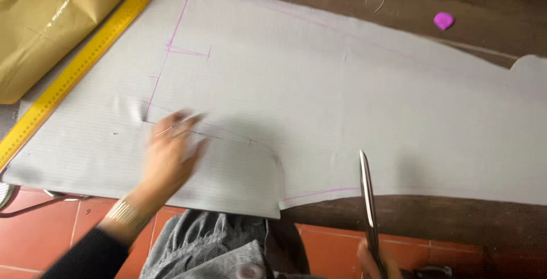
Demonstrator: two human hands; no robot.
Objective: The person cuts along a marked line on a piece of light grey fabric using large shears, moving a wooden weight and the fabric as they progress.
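While pressing flat and open-fingered on pale grey fabric marked with pink chalk lines: left hand, blurred. Right hand gripping scissors at cloth's near edge. Dark brown table, yellow ruler, terracotta floor tiles.

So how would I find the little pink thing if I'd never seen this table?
Start at the big sheet of pale grey cloth spread over the dark brown table. Follow the cloth's far edge toward the right, onto the bare table just beyond it. There lies the small pink chalk piece, a bright rounded lump on its own, unlike the thin pink lines drawn on the cloth.
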